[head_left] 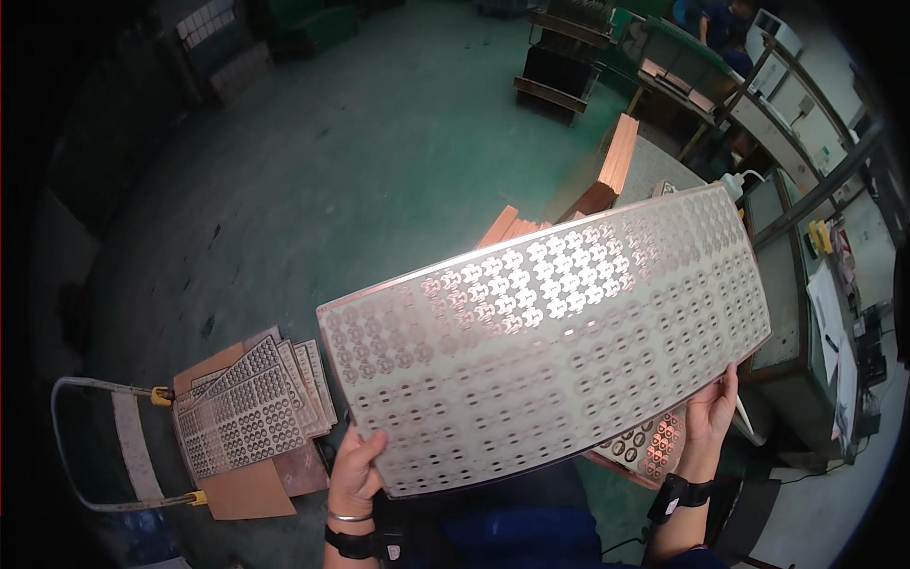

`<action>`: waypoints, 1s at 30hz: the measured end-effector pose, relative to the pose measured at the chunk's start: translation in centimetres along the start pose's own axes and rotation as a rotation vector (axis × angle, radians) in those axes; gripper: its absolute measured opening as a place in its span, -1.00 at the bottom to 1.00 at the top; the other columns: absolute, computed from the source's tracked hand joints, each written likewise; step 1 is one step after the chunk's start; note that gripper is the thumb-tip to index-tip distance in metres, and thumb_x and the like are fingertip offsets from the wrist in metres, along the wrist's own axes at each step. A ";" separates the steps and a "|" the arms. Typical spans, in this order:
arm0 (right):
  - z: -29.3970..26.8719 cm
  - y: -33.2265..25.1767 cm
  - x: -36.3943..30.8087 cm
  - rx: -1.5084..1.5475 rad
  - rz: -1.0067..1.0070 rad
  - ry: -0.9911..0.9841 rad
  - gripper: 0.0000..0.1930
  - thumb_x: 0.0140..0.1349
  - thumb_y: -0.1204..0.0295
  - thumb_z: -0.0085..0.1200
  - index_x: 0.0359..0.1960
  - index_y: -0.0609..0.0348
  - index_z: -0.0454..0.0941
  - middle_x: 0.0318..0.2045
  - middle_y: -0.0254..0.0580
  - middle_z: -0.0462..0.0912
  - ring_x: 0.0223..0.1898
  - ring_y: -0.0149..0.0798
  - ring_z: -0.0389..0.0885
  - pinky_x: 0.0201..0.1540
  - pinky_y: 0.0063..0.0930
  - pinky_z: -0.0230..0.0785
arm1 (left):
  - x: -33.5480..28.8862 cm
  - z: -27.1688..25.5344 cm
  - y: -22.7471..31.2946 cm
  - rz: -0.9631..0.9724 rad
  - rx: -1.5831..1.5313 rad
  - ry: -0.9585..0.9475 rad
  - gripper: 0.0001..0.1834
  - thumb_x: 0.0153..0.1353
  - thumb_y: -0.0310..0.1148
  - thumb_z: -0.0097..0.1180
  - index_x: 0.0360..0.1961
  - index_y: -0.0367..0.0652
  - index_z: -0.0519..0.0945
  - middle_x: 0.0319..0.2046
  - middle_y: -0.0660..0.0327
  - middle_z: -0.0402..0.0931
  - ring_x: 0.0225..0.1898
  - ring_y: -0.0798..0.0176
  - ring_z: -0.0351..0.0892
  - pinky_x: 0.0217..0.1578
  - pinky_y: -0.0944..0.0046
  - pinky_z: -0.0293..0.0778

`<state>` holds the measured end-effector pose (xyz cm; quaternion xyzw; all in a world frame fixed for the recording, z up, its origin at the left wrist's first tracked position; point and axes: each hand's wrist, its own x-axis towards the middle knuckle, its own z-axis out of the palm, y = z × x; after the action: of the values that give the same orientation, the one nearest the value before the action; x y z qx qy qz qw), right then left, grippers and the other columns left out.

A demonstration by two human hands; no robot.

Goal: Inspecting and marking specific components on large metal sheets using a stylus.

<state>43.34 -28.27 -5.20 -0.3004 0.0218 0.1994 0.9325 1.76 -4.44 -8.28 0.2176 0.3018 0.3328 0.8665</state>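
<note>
A large thin circuit-board panel (455, 398), pale grey with rows of round copper-coloured patterns, is held up tilted in front of me. Light glares off its upper middle. My left hand (355, 465) grips the lower left corner, thumb on the face. At the lower right edge, my right hand (711, 408) holds it from below, its fingers partly behind the board. Under that edge, beside my right wrist, part of another patterned panel (649, 446) with copper-coloured rounds shows. The held panel hides most of what lies behind it.
On the left, several patterned panels (242, 422) lie fanned on brown cardboard (251, 488) upon a cart with a metal handle (62, 446). Copper-edged board stacks (618, 156) stand beyond my panel. A desk (787, 351) with papers (827, 318) is at right; a person (722, 24) is far back.
</note>
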 end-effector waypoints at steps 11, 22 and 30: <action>2.1 -3.9 -0.5 -0.286 -0.210 -0.071 -0.62 0.36 0.38 -0.17 0.17 0.24 0.29 0.00 -0.08 0.52 0.03 -0.27 0.49 0.12 -0.32 0.36 | -2.2 -7.2 2.9 0.431 0.128 0.336 -0.69 0.30 -0.40 -0.03 0.05 -0.25 0.40 -0.05 0.19 0.48 -0.05 0.32 0.46 0.03 0.32 0.35; 4.3 -3.0 -1.2 -0.711 -0.204 -0.163 -0.64 0.32 0.38 -0.09 0.08 0.32 0.34 -0.44 -0.36 0.55 -0.43 -0.59 0.48 -0.35 -0.77 0.32 | -3.5 -10.3 4.7 0.547 0.371 0.637 -0.41 0.27 -0.17 0.04 0.19 -0.34 0.24 0.11 0.11 0.32 0.09 0.22 0.33 0.13 0.24 0.23; 3.9 -4.0 -0.5 -1.116 -0.195 -0.409 -0.71 0.28 0.40 0.00 -0.01 0.24 0.42 -0.47 -0.42 0.47 -0.49 -0.59 0.39 -0.48 -0.75 0.25 | -4.9 -8.5 7.6 0.655 0.160 0.361 -0.56 0.34 -0.12 -0.11 0.09 -0.21 0.34 0.04 0.15 0.36 0.08 0.22 0.34 0.11 0.16 0.29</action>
<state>44.06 -29.16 0.30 -0.7006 -0.2937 0.1482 0.6332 -10.26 -1.21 -8.19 0.3073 0.3892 0.6003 0.6275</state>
